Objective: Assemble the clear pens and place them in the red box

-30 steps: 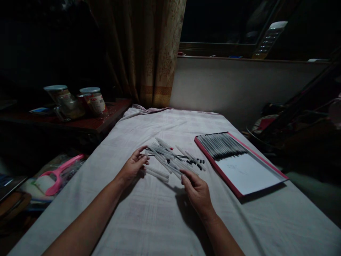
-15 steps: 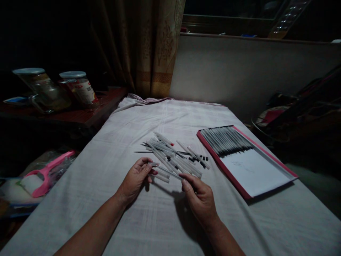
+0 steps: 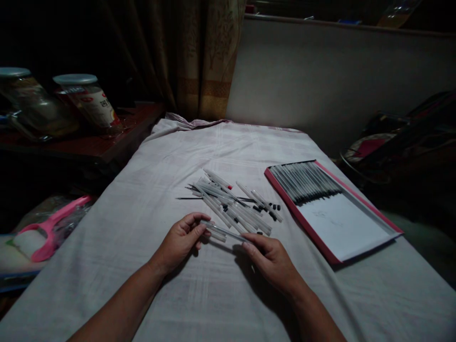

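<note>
Between my hands a clear pen barrel [image 3: 228, 232] is held level above the cloth. My left hand [image 3: 185, 234] is closed on its left end, finger and thumb pinching it. The fingers of my right hand [image 3: 268, 254] pinch the right end. Just past them lies a loose pile of pen parts [image 3: 228, 199]: frosted barrels, dark thin refills and small black plugs, with one red-ended barrel among them. To the right, a shallow red-edged box [image 3: 359, 228] holds a row of pens [image 3: 304, 183] with dark ends at its far side.
A pale checked cloth [image 3: 199, 294] covers the surface. At left, lidded jars [image 3: 90, 104] stand on a dark red table [image 3: 138, 121]; below is a pink-handled item [image 3: 53, 228] beside plastic bags. A curtain [image 3: 208, 61] and wall [image 3: 299, 71] are behind.
The view has shifted slightly. The inner piece and barrel seen apart at my left fingers now line up as one pen between both hands.
</note>
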Motion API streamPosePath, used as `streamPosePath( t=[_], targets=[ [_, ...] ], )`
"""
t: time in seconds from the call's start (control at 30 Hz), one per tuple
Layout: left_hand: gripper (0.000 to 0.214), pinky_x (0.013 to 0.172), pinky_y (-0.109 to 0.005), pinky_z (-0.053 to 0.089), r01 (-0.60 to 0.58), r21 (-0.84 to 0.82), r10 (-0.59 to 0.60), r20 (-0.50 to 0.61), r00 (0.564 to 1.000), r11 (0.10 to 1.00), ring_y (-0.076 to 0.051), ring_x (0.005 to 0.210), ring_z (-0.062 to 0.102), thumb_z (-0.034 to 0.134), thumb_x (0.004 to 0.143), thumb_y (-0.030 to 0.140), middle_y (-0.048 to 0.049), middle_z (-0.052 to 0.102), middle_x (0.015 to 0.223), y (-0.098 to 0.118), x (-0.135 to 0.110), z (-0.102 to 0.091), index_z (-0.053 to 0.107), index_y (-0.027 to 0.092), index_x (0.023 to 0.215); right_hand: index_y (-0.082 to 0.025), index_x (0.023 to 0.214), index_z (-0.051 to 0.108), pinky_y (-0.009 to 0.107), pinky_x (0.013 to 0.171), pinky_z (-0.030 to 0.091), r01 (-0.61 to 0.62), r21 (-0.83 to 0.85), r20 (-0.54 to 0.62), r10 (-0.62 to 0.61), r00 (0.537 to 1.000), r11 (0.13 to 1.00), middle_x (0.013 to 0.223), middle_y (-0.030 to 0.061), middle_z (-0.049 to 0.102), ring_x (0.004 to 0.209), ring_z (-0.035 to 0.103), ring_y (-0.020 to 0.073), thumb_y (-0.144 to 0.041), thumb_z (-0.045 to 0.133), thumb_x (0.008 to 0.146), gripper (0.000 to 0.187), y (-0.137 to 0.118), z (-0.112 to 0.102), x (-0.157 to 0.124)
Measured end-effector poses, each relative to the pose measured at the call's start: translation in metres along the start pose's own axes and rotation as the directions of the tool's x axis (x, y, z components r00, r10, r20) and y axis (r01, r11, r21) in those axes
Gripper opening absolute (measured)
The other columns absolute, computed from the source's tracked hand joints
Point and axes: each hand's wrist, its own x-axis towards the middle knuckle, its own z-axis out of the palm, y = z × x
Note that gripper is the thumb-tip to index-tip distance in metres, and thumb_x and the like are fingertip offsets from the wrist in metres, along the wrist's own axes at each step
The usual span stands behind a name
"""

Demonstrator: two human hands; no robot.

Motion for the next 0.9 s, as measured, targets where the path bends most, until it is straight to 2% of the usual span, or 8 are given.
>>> streamPosePath(
  t=[0.2,0.3,0.43,0.67,0.73,0.8,0.9],
  targets=[
    [0.047,0.042,-0.017,0.041,0.022,0.042,-0.022,0.0,1.0,0.999,-0.017,0.065,0.065,0.078,0.066,0.051,-0.0033,0.069,0.07,-0.002,-0.001,0.004,0.065,0.016,0.095,-0.016,0.093,0.076,0.025,0.064,0.05,0.051,-0.072,-0.002,-0.051,0.999,0.996,0.077,0.0049,0.074,0.069,0.068,0.0178,-0.033,0.051,0.093,0.03,0.002,0.001,0.001],
    [0.046,0.046,-0.02,0.044,0.023,0.033,-0.023,-0.01,1.0,0.999,-0.016,0.064,0.065,0.078,0.065,0.05,-0.0044,0.07,0.073,-0.004,-0.001,0.003,0.067,0.015,0.094,-0.016,0.094,0.075,0.025,0.065,0.05,0.052,-0.087,0.017,-0.051,0.999,0.995,0.078,0.0051,0.074,0.07,0.067,0.0173,-0.032,0.049,0.094,0.031,0.002,0.004,0.001],
    [0.04,0.058,-0.023,0.048,-0.009,0.018,0.009,0.007,1.0,1.0,-0.012,0.06,0.059,0.078,0.067,0.046,-0.0017,0.068,0.071,-0.004,0.0,0.002,0.069,0.014,0.09,-0.016,0.09,0.075,0.024,0.063,0.048,0.069,-0.101,0.029,-0.066,0.997,0.992,0.078,0.0052,0.074,0.068,0.067,0.0168,-0.032,0.047,0.095,0.032,0.002,0.005,0.002],
    [0.035,0.066,-0.024,0.05,-0.032,0.036,0.031,0.033,0.999,0.999,-0.013,0.068,0.061,0.078,0.069,0.045,-0.001,0.067,0.073,-0.002,0.0,0.004,0.069,0.015,0.086,-0.017,0.087,0.074,0.024,0.062,0.048,0.085,-0.135,0.033,-0.082,0.996,0.987,0.073,0.004,0.072,0.066,0.067,0.0163,-0.03,0.047,0.094,0.031,-0.003,0.005,0.003],
    [0.04,0.066,-0.024,0.051,-0.031,0.009,0.031,0.015,0.999,0.999,-0.013,0.069,0.062,0.077,0.07,0.047,-0.0012,0.067,0.074,-0.003,0.0,0.007,0.069,0.015,0.092,-0.017,0.09,0.073,0.025,0.064,0.05,0.081,-0.145,0.015,-0.079,0.997,0.986,0.076,0.0045,0.073,0.07,0.069,0.0172,-0.03,0.047,0.094,0.029,-0.006,0.005,0.002],
    [0.051,0.066,-0.025,0.051,-0.042,-0.029,0.042,-0.006,0.999,0.999,-0.015,0.073,0.064,0.078,0.069,0.049,-0.0031,0.07,0.081,-0.004,0.002,0.009,0.066,0.017,0.107,-0.017,0.096,0.073,0.025,0.067,0.052,0.086,-0.16,-0.035,-0.092,0.995,0.983,0.081,0.0055,0.075,0.074,0.07,0.0183,-0.031,0.049,0.093,0.028,-0.007,0.0,0.002],
    [0.073,0.065,-0.026,0.053,-0.06,-0.074,0.057,-0.042,0.997,0.995,-0.018,0.08,0.067,0.078,0.069,0.052,-0.0069,0.072,0.094,-0.001,0.003,0.008,0.053,0.02,0.129,-0.017,0.098,0.074,0.028,0.07,0.054,0.059,-0.188,-0.227,-0.102,0.969,0.98,0.084,0.0072,0.076,0.075,0.071,0.0201,-0.037,0.053,0.089,0.03,-0.002,-0.027,0.013]
  ],
)
